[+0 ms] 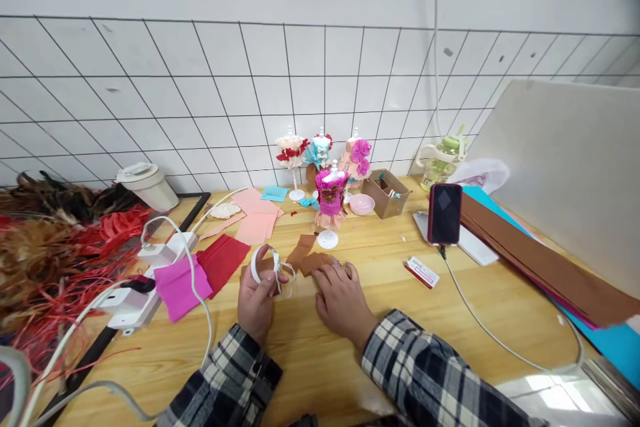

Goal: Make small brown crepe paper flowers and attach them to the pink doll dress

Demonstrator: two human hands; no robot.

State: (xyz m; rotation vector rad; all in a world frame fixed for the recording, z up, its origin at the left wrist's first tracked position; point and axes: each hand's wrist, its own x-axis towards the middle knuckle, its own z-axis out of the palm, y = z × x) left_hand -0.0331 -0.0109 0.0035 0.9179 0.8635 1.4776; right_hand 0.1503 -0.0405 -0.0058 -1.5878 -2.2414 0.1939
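Note:
My left hand (257, 307) is closed around a thin white ring-like roll (256, 265), from which a pale loose strand loops on the right. Behind it, strips of brown crepe paper (301, 250) lie on the wooden table. Palm down, my right hand (345, 300) rests at the near edge of this paper, with the thumb apart from the fingers. Something small and silvery shows by its fingertips; I cannot make out what it is. Just beyond stands a small white dress-form stand (328, 239) dressed in magenta and peach paper.
Several more dressed stands (295, 195) stand behind, beside a pink bowl (362, 204) and a cardboard box (387, 195). Left are red paper (223, 263), magenta paper (183, 287), a power strip (135, 310) and feathers (45, 233). A phone (445, 213) with a cable stands right, near long brown sheets (540, 253).

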